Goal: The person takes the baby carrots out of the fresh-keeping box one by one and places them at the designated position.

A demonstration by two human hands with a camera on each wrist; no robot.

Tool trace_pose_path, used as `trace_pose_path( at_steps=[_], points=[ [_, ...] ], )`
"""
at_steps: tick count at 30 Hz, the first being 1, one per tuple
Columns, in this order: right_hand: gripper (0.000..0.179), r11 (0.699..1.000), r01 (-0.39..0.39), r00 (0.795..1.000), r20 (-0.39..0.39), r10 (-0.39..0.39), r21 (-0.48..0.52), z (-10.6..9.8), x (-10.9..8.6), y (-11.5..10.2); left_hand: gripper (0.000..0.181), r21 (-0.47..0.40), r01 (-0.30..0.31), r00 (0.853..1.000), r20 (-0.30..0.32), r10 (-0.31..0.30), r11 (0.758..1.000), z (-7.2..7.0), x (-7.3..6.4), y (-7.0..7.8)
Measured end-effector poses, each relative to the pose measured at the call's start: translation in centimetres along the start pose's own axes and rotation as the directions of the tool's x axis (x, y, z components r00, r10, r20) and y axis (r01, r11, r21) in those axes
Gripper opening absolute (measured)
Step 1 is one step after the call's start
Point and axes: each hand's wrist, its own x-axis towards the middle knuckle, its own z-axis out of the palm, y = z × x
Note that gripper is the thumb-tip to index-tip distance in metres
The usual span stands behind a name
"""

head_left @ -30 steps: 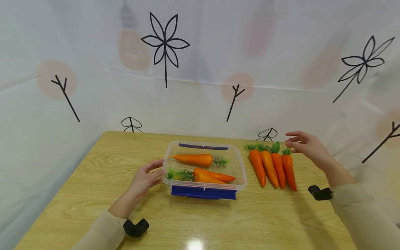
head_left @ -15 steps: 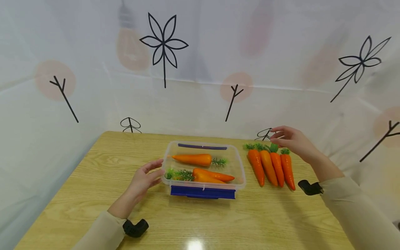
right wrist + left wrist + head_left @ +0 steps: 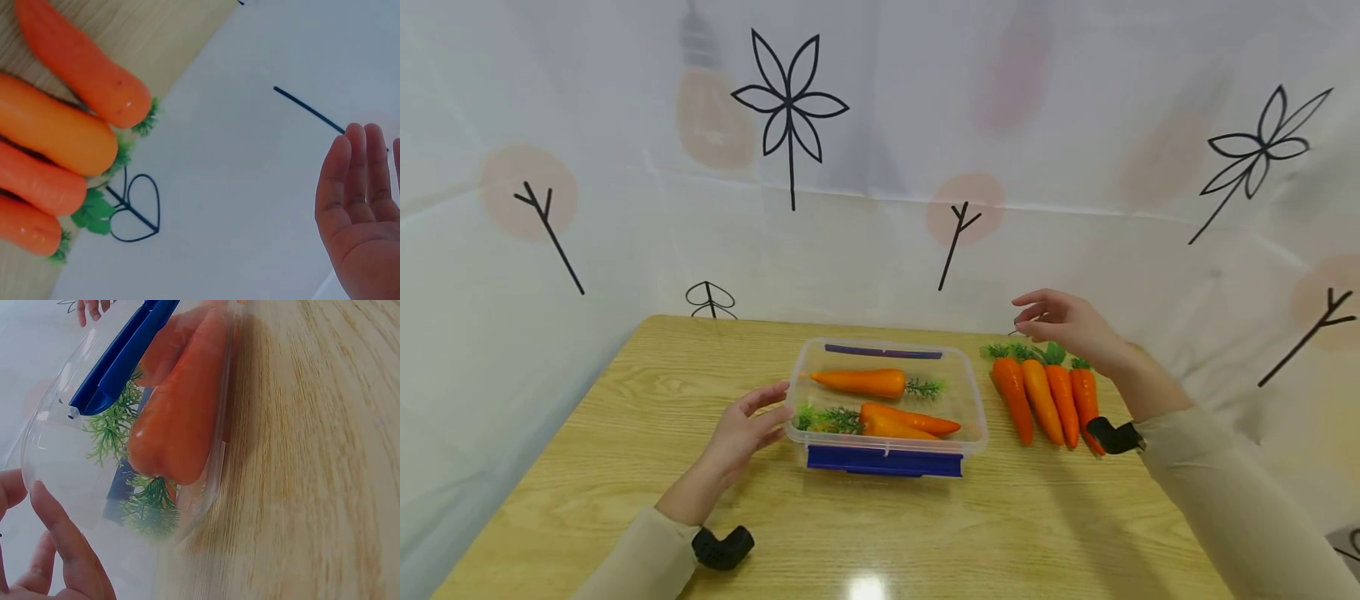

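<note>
The empty right hand [image 3: 1066, 323], fingers loosely bent, has moved left, nearer the box [image 3: 883, 461] at center; four carrots [image 3: 1042, 402] lie unmoved, center right. The left hand [image 3: 735, 433], fingers relaxed, touches the box's left edge.

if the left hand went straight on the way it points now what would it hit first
The left hand would likely first meet the left side of the clear plastic box with blue latches; it seems to be right at the rim, though actual contact is unclear.
</note>
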Motion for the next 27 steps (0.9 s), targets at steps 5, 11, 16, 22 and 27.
trace_pose_path(
  at_steps=[5,11,16,22,27],
  points=[
    [0.039,1.000,-0.006,1.000,0.019,0.006,0.006,0.6,0.6,-1.0,0.051,0.004,0.004,1.000,0.001,-0.004,1.000,0.0,0.0,0.0],
    [0.040,1.000,0.006,0.999,0.045,-0.007,0.010,1.4,1.5,-1.9,0.050,0.008,0.003,1.000,0.001,-0.003,1.000,0.0,-0.1,0.0],
    [0.039,1.000,0.023,0.998,0.054,-0.023,0.000,2.4,2.3,-2.6,0.050,0.009,0.003,1.000,0.003,-0.003,1.000,-0.1,-0.1,0.0],
    [0.037,0.998,0.040,0.996,0.082,-0.043,0.040,3.8,3.3,-3.5,0.050,-0.007,0.004,1.000,0.011,-0.004,1.000,-0.1,0.0,-0.1],
    [0.036,0.998,0.048,0.993,0.104,-0.052,0.047,4.8,4.1,-4.4,0.050,0.000,0.003,1.000,0.007,-0.003,1.000,-0.1,0.0,-0.1]
  ],
)
